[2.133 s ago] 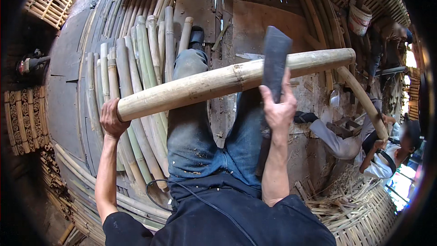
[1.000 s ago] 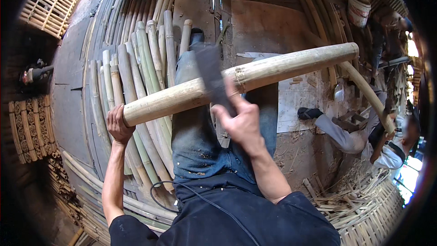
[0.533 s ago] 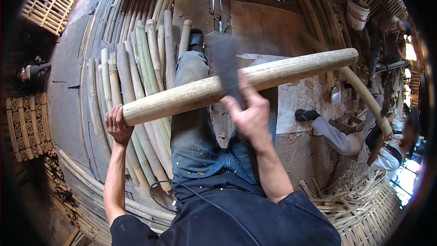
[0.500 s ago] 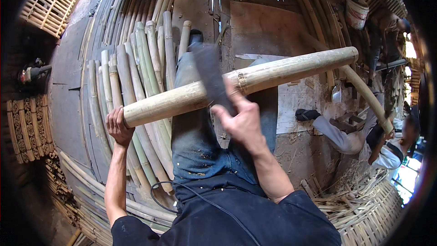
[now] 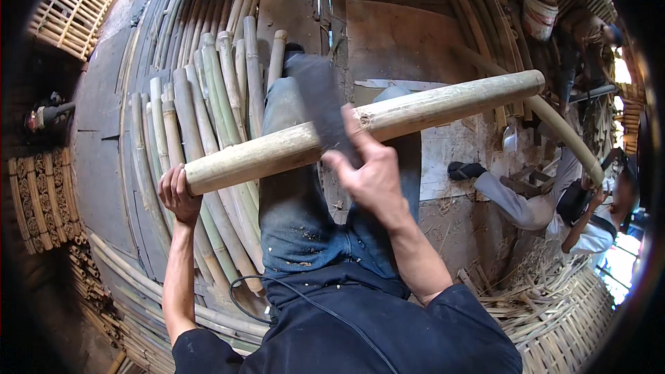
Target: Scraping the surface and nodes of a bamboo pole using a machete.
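Note:
A thick, pale bamboo pole (image 5: 450, 103) lies slantwise above my thighs, its right end farther away than its left. My left hand (image 5: 179, 194) is closed around the pole's left end, the fingers curled over the cut edge. Near the pole's middle, my right hand (image 5: 372, 176) grips a broad, dark knife (image 5: 315, 83), thumb on one side and fingers on the other. The blade crosses over the pole beside a node and is smeared by motion. The knife's handle, if there is one, cannot be made out.
Several bamboo poles (image 5: 225, 97) lie side by side at the left. Bundles of split bamboo (image 5: 43, 197) are stacked farther left. A co-worker's leg (image 5: 519, 201) stretches out at the right, beside another long pole (image 5: 568, 140). Bamboo strips (image 5: 533, 298) pile up at the lower right.
The pole and both hands keep nearly the same place, with the knife still over the pole's middle. At the right, the co-worker's hands and pole have shifted slightly.

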Tool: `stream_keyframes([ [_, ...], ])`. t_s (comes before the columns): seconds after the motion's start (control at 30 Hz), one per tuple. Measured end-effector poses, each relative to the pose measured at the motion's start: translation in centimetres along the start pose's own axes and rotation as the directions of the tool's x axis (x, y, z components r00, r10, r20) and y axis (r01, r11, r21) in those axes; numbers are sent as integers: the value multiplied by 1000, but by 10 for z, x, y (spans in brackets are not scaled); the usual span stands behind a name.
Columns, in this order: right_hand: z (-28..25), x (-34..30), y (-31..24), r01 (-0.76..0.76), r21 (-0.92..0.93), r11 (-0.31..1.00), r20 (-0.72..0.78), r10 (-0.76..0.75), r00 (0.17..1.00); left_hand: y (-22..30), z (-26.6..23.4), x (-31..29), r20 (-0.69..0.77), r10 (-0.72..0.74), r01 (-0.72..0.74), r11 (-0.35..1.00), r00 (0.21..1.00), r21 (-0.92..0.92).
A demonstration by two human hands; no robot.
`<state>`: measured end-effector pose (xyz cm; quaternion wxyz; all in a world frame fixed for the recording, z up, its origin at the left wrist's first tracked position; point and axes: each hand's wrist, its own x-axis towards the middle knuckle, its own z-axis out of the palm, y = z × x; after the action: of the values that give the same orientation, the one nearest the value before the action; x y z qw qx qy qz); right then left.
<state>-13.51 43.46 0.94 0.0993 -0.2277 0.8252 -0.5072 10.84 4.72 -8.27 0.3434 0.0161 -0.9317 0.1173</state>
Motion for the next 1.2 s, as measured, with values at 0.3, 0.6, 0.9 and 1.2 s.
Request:
stream_keyframes([
  [0.3,-77,19,24,-318,8,948,-333,302,893,6,-2,3,-3,-3,3,1000,1000,4],
  [0.6,23,-29,8,-121,11,993,184,117,976,-4,3,22,114,15,-2,994,993,-112],
  [0.9,-63,10,34,-294,-31,955,-436,252,864,-18,11,45,211,32,21,969,977,-245],
  [1.2,12,-20,14,-142,-18,990,97,143,985,-19,16,50,284,35,58,948,958,-314],
])
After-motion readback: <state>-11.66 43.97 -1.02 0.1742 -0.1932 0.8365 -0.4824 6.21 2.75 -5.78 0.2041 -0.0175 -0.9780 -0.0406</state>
